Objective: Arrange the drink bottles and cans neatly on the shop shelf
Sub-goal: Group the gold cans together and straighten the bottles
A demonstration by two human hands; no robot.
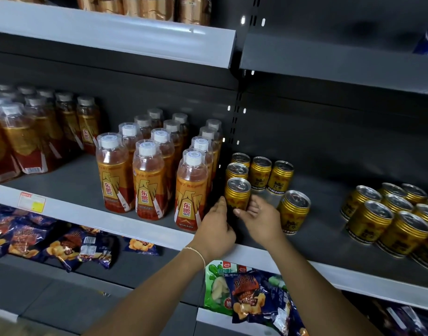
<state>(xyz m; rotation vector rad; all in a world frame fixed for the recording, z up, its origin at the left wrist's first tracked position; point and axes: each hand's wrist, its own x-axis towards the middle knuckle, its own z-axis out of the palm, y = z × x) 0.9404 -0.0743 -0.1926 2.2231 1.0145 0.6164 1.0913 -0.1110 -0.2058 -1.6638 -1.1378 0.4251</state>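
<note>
Nearest, at 6 o'clock in the view, snack bags (254, 297) lie on the lower shelf. Above them both forearms reach over the shelf (353, 275) edge, the left wrist wearing a thin bracelet (198, 253). The right hand (261, 219) grasps a gold can (237, 193), its thumb across the can's front and its fingers curled round the right side. The left hand (216, 226) lies against the can at its 9 o'clock; I cannot tell whether it grips or only touches.

The can stands upright near the shelf's front, heading a column of cans (237, 169) running to 12 o'clock. A bottle (191, 190) stands just beside it at 9 o'clock, and a lone can (294, 210) near it at 3 o'clock. Two more cans (271, 172) stand at 1 o'clock. Further right sits a cluster of cans (397, 219); further left, rows of bottles (145, 166) run back to the rear panel.
</note>
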